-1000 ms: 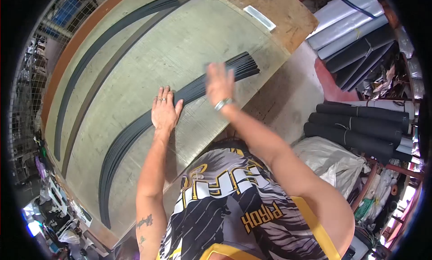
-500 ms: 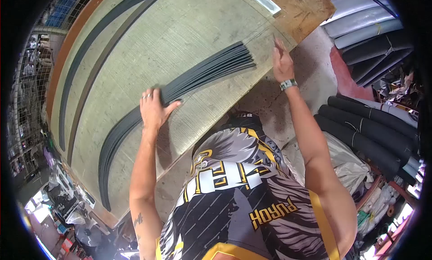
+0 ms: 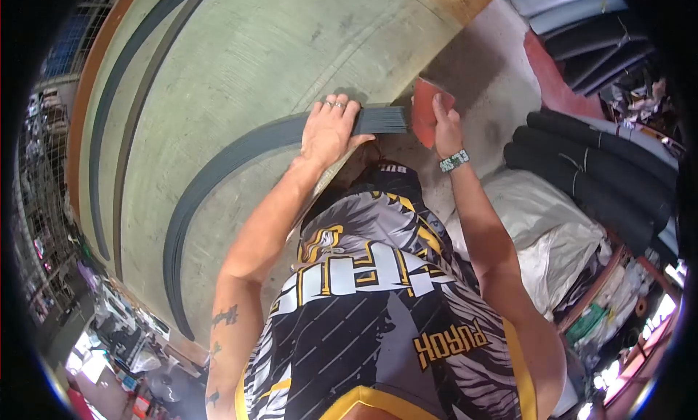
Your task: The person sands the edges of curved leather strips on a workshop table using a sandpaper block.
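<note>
Most of the view is taken by a broad grey worktable (image 3: 276, 49), its near edge running diagonally from the lower left up toward the upper right, with a wooden corner just visible at the top. Across the far side of that surface lie two long dark strips (image 3: 120, 93), well apart from the hands, with bare tabletop between them and the bundle. Beyond the table's near edge the concrete floor (image 3: 494, 93) is open for a short stretch, then crowded by a stack of black rolls (image 3: 596, 173) on the right and a pale sack (image 3: 545, 224) below them. Next in size is the bundle of dark strips (image 3: 218, 173), a long curved stack that sweeps from the lower left of the table to its near edge, where its squared-off end (image 3: 385, 120) juts out past the rim over the floor. The left hand (image 3: 331, 129) lies palm down on the bundle just behind that end, fingers spread flat and pressing it to the table rather than wrapped around it. The right hand (image 3: 443, 125) is off the table, just beside the bundle's end, its fingers closed on a small red block (image 3: 427, 104) held against or very near the strip tips; whether the two touch is hard to tell.
</note>
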Demonstrator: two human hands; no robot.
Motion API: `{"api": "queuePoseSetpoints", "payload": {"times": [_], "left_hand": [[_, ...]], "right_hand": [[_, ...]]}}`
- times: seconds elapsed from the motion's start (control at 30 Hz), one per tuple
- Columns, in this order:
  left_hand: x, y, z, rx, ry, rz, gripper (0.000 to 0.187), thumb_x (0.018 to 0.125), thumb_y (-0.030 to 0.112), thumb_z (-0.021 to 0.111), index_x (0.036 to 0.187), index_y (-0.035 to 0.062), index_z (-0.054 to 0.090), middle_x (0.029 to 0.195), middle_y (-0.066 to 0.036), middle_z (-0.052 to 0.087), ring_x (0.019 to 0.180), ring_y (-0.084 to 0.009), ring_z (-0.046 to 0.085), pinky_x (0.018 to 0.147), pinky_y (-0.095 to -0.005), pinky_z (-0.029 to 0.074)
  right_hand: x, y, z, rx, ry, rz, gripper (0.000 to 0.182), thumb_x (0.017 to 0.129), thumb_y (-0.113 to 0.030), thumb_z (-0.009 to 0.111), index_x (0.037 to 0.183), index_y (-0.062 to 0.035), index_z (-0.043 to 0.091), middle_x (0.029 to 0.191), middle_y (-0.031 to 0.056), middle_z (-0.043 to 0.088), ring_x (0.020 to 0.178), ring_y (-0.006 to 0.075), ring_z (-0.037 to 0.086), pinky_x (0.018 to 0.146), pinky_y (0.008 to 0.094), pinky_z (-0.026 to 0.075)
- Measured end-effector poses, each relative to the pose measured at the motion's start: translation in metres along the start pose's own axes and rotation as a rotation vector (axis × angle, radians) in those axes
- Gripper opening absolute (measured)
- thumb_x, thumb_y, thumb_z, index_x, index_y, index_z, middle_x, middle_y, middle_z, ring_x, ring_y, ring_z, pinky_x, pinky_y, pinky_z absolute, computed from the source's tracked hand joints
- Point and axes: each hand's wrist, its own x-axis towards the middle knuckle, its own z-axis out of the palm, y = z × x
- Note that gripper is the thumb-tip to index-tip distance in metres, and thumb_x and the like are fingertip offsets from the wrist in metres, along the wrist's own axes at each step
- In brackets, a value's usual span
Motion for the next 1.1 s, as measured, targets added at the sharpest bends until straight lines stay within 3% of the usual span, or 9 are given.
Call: {"api": "queuePoseSetpoints", "payload": {"times": [0.17, 0.27, 0.3, 0.37, 0.53, 0.57, 0.83, 0.97, 1.1], "left_hand": [[-0.014, 0.004, 0.002, -0.001, 0.089, 0.055, 0.071, 0.08, 0.056, 0.081, 0.125, 0.0048, 0.063, 0.121, -0.015, 0.06, 0.117, -0.0349, 0.056, 0.1, -0.0471, 0.045], [-0.02, -0.002, 0.004, 0.0, 0.129, 0.092, 0.071, 0.081, 0.058, 0.08, 0.125, 0.0048, 0.063, 0.121, -0.015, 0.06, 0.116, -0.0346, 0.056, 0.099, -0.0469, 0.045], [-0.021, -0.002, 0.005, -0.005, 0.135, 0.099, 0.071, 0.082, 0.059, 0.079, 0.124, 0.0049, 0.063, 0.121, -0.015, 0.06, 0.116, -0.0346, 0.056, 0.099, -0.0468, 0.045], [-0.016, -0.005, 0.005, 0.02, 0.143, 0.096, 0.072, 0.082, 0.062, 0.076, 0.124, 0.0051, 0.064, 0.121, -0.015, 0.06, 0.115, -0.0347, 0.056, 0.099, -0.0465, 0.044], [-0.015, 0.003, 0.015, 0.112, 0.142, 0.052, 0.074, 0.084, 0.067, 0.072, 0.125, 0.0058, 0.064, 0.121, -0.015, 0.06, 0.115, -0.0345, 0.056, 0.099, -0.0458, 0.044], [-0.016, 0.004, 0.014, 0.129, 0.155, 0.061, 0.075, 0.084, 0.067, 0.072, 0.126, 0.0062, 0.064, 0.121, -0.015, 0.06, 0.116, -0.0339, 0.056, 0.099, -0.046, 0.044], [-0.013, 0.022, 0.012, 0.191, 0.081, -0.041, 0.079, 0.08, 0.069, 0.074, 0.126, 0.0062, 0.064, 0.125, -0.014, 0.061, 0.122, -0.034, 0.056, 0.104, -0.047, 0.044], [-0.015, 0.021, 0.014, 0.197, 0.135, -0.029, 0.078, 0.079, 0.07, 0.074, 0.124, 0.0065, 0.064, 0.121, -0.013, 0.062, 0.119, -0.0343, 0.056, 0.103, -0.0469, 0.046], [-0.014, 0.019, 0.014, 0.209, 0.158, -0.02, 0.078, 0.078, 0.071, 0.074, 0.122, 0.0066, 0.065, 0.118, -0.012, 0.063, 0.116, -0.0345, 0.058, 0.101, -0.0466, 0.047]], "right_hand": [[-0.057, 0.014, 0.046, -0.136, 0.08, -0.066, 0.078, 0.105, -0.068, 0.047, 0.104, 0.0058, 0.073, 0.088, 0.0146, 0.073, 0.083, 0.0154, 0.067, 0.073, 0.0333, 0.048], [-0.053, 0.011, 0.019, -0.165, 0.064, 0.221, 0.079, 0.104, -0.069, 0.048, 0.102, 0.0064, 0.072, 0.085, 0.0136, 0.071, 0.081, 0.0158, 0.066, 0.071, 0.0342, 0.048], [-0.06, 0.005, 0.029, 0.268, 0.181, 0.114, 0.08, 0.103, -0.07, 0.048, 0.098, 0.0048, 0.074, 0.08, 0.008, 0.067, 0.076, 0.0161, 0.063, 0.067, 0.0345, 0.046], [-0.059, 0.019, 0.042, 0.224, 0.1, 0.109, 0.077, 0.105, -0.068, 0.048, 0.099, 0.0036, 0.076, 0.082, 0.0056, 0.068, 0.077, 0.0147, 0.063, 0.069, 0.0338, 0.048], [-0.06, 0.019, 0.067, 0.593, -0.057, -0.052, 0.063, 0.114, -0.05, 0.042, 0.148, 0.0003, 0.056, 0.137, 0.0079, 0.066, 0.123, 0.0151, 0.062, 0.105, 0.0335, 0.049], [-0.064, 0.001, 0.049, 0.645, -0.245, 0.122, 0.063, 0.116, -0.045, 0.038, 0.162, -0.0017, 0.038, 0.158, 0.0072, 0.049, 0.141, 0.0164, 0.05, 0.115, 0.0343, 0.042], [-0.049, 0.022, 0.023, 0.63, -0.395, 0.101, 0.072, 0.114, -0.052, 0.036, 0.167, -0.0037, 0.027, 0.172, 0.0103, 0.031, 0.158, 0.0219, 0.026, 0.129, 0.0359, 0.019], [-0.054, 0.01, 0.046, 0.587, -0.32, -0.027, 0.072, 0.114, -0.053, 0.036, 0.168, -0.006, 0.027, 0.171, 0.0094, 0.032, 0.153, 0.0192, 0.034, 0.122, 0.0352, 0.032], [-0.045, 0.043, 0.022, 0.174, -0.297, -0.242, 0.067, 0.113, -0.046, 0.046, 0.161, 0.0, 0.039, 0.161, 0.019, 0.043, 0.143, 0.0312, 0.047, 0.116, 0.039, 0.041]]}}
